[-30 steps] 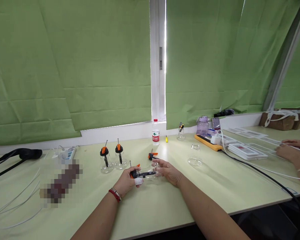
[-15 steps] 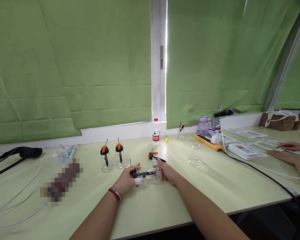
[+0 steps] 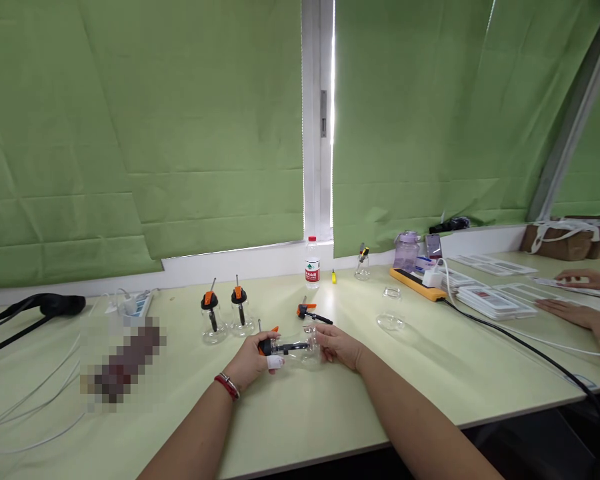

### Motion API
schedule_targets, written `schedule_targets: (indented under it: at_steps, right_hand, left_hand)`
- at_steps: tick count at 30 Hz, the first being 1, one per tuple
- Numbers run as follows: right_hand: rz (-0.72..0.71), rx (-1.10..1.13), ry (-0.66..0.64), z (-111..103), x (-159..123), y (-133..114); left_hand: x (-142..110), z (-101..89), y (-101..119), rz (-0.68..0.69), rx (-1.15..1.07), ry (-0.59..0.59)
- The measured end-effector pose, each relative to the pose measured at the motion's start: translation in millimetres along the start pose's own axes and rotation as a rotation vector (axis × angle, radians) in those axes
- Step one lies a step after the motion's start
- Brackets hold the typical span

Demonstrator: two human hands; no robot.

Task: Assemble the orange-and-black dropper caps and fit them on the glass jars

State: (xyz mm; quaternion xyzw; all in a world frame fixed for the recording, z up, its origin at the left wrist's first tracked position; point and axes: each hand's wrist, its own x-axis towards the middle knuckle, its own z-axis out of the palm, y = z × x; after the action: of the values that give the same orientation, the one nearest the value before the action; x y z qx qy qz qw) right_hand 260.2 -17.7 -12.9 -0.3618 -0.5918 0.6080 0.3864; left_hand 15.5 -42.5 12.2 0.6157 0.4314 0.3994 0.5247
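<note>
A clear glass jar lies on its side between my hands, a dark rod-like part showing inside it. My left hand, with white tape on one finger, is closed around its black-and-orange lid end. At the jar's other end, the fingers of my right hand grip the glass base. Just beyond my right hand lies a loose black-and-orange lid piece with a dark stem. Two similar jars stand upright to the left, a nearer one and another, each with a black-and-orange lid and metal pin.
A water bottle, a yellow cutter and a small tool-filled jar stand or lie near the wall. Glass pieces lie to the right, by an orange power strip. Another person's hands are at far right.
My right thumb has lowered slightly, uncovering the loose lid piece's stem. The jar stays on its side in both hands. The other person's hand at far right has shifted.
</note>
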Motion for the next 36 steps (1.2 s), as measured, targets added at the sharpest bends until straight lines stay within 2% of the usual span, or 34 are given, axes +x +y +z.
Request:
schedule_targets:
  at_steps: [4, 7, 11, 15, 26, 30, 32, 36]
  right_hand:
    - [0.062, -0.033, 0.090, 3, 8, 4]
    - [0.048, -0.015, 0.129, 5, 9, 5]
    - [-0.061, 0.114, 0.032, 5, 1, 1]
    - [-0.142, 0.121, -0.062, 2, -4, 0]
    - [-0.015, -0.033, 0.049, 8, 6, 2]
    - [0.026, -0.024, 0.090, 10, 7, 1]
    - [0.002, 0.041, 0.078, 10, 5, 0]
    - [-0.115, 0.172, -0.041, 7, 0, -1]
  left_hand:
    - [1, -0.5, -3, 0.022, -0.018, -0.031]
    - [2, 0.2, -3, 0.015, -0.014, -0.032]
    - [0, 0.4, 3, 0.015, -0.052, 0.026]
    - [-3, -0.3, 11, 0.005, -0.046, 0.051]
    - [-2, -0.1, 7, -0.001, -0.057, -0.006]
    - [-1, -0.2, 5, 0.019, -0.074, 0.011]
    - [0, -0.7, 3, 0.021, -0.083, 0.018]
    - [3, -2.1, 1, 0.024, -0.115, 0.046]
